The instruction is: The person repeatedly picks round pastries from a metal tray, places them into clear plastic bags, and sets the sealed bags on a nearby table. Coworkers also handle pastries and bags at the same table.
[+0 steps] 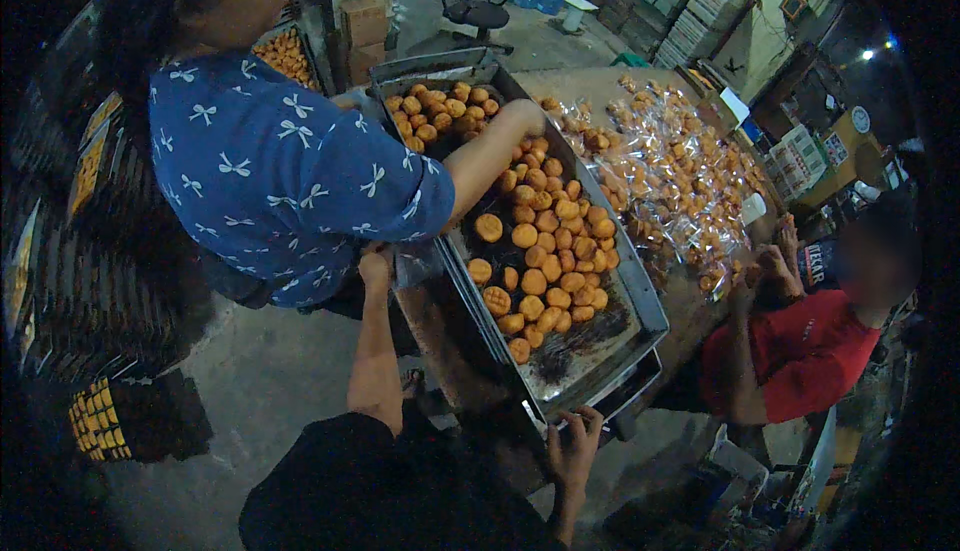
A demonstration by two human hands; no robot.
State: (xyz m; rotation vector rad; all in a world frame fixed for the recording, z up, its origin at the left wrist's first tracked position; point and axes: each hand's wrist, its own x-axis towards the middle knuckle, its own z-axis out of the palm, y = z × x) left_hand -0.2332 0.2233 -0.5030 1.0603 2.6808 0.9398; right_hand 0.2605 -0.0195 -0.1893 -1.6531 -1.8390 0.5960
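Observation:
My right hand (pixel 576 435) rests at the near end of a deep metal baking tray (pixel 600 363), its fingers curled over the rim. Many round golden-brown baked buns (pixel 534 281) lie loose in the tray, thickest along its right side. My left hand (pixel 375 267) is lifted beside the tray's left edge, close to a co-worker's blue shirt. Next to that hand is a clear plastic bag (pixel 418 266). The fingers are partly hidden, so whether they hold the bag cannot be told. The tray appears stacked on another metal tray (pixel 637 382).
A co-worker in a blue bow-print shirt (pixel 292 168) reaches across the tray. Another in a red shirt (pixel 795 356) works at right, beside a table (pixel 686 318) heaped with bagged baked goods (pixel 675 168). Racks of trays (pixel 97 303) stand at left; a black chair (pixel 476 14) is behind.

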